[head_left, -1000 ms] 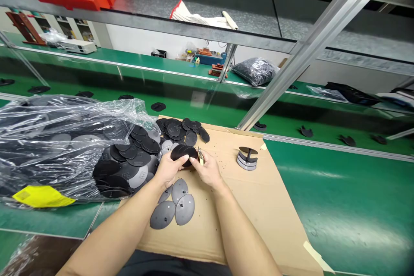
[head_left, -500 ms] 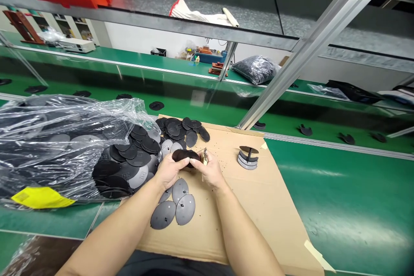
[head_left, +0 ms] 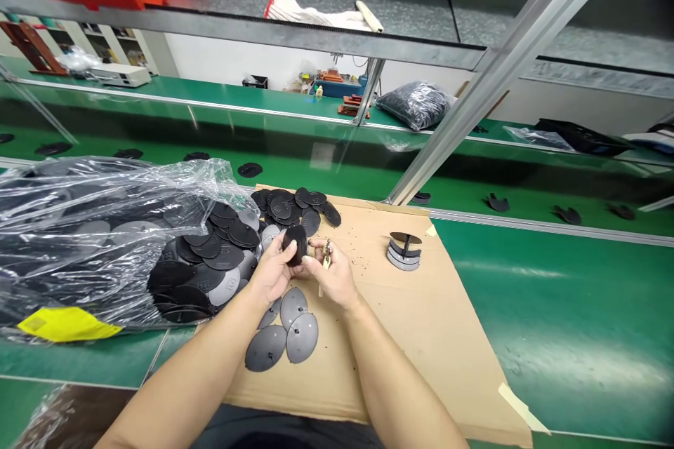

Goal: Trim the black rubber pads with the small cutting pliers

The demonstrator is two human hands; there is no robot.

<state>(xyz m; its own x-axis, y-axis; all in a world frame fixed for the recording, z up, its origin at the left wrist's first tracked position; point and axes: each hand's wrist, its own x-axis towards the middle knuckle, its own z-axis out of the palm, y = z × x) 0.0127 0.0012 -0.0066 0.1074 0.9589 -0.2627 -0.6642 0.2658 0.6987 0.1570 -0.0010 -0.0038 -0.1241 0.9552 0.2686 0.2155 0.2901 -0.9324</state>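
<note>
Left forearm [head_left: 184,368] and right forearm [head_left: 397,365]: bare, smooth in outline, broad toward the lower edge of view, narrowing at the far end. Left hand [head_left: 269,275] and right hand [head_left: 338,280]: likewise bare. Clothing [head_left: 316,428] (whether top or trousers, cannot tell): dark, slate-blue to near-black, blackest toward the middle. Visible as a low strip between the forearms; cut and fabric indistinct.

1. Over the cardboard [head_left: 411,337]: black discs [head_left: 295,242], formerly spread crosswise between both hands, now stand tipped upright in the left hand [head_left: 269,273].
2. Thumbs, previously almost meeting above the cardboard, observed apart.
3. Right hand [head_left: 338,278]: pale-handled tool [head_left: 326,262] now projects lower, toward the cardboard.
</note>
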